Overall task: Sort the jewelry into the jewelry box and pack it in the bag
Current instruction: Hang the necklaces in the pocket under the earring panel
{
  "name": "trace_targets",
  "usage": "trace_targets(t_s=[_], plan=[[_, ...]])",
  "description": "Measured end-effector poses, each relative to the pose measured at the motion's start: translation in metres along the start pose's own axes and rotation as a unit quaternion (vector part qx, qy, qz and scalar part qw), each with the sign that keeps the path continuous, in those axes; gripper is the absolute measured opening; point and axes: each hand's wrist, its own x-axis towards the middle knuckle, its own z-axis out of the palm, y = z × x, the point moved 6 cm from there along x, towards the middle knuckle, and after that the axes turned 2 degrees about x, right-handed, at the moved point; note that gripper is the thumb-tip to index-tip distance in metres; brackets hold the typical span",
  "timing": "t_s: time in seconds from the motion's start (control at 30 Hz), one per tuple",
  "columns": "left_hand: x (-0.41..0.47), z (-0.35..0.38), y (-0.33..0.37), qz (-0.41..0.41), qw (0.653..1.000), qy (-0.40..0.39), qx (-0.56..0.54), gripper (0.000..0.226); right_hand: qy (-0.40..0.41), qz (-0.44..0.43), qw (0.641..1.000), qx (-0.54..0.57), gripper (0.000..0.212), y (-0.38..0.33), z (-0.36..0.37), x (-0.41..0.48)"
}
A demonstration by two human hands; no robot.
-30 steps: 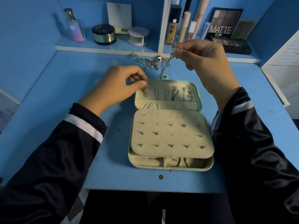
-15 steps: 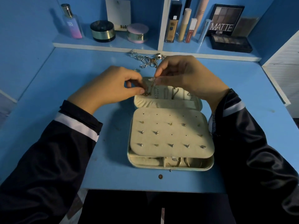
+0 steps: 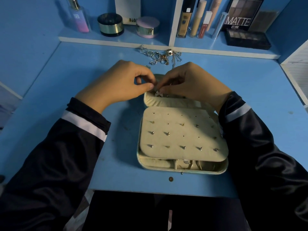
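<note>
An open cream jewelry box (image 3: 181, 170) lies on the blue desk. Its padded panel (image 3: 183, 135) carries several stud earrings. Both hands meet over the box's raised lid. My left hand (image 3: 120, 85) and my right hand (image 3: 191, 84) pinch a thin necklace with a small sparkly pendant (image 3: 158, 94), which hangs against the lid's pocket. The lid's hooks are hidden behind my hands. A heap of loose rings and chains (image 3: 160, 56) lies on the desk just beyond the box. No bag is in view.
A shelf (image 3: 116, 41) at the back holds a perfume bottle (image 3: 79, 17), two round jars, several makeup tubes and eyeshadow palettes (image 3: 246, 39). A white slatted panel (image 3: 296, 67) stands at the right. A small screw head (image 3: 170, 179) sits near the desk's front edge.
My right hand came down from above the loose jewelry with the necklace to the box lid. My left hand stayed at the lid and closed in on the same chain.
</note>
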Motion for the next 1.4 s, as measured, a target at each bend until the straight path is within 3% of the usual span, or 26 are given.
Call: trace_targets(t_s=[0.43, 0.7, 0.8, 1.1, 1.4], plan=[[-0.003, 0.008, 0.01, 0.091, 0.994, 0.005, 0.053, 0.018, -0.025, 0.026, 0.995, -0.097, 0.007, 0.003, 0.0, 0.0], [-0.006, 0.006, 0.009, 0.046, 0.998, -0.033, 0.007, 0.022, -0.053, 0.014, 0.993, -0.102, 0.009, -0.001, -0.001, -0.003], [-0.006, 0.007, 0.009, 0.055, 0.998, -0.025, 0.027, 0.016, -0.049, 0.012, 0.995, -0.09, 0.01, -0.002, 0.0, -0.003], [-0.005, 0.01, 0.012, 0.089, 0.993, -0.019, 0.07, 0.023, -0.073, 0.019, 0.994, -0.074, 0.008, -0.001, 0.005, -0.003], [-0.007, 0.007, 0.006, 0.025, 0.999, -0.036, 0.011, 0.02, -0.073, 0.025, 0.994, -0.081, 0.009, -0.001, 0.004, -0.002]])
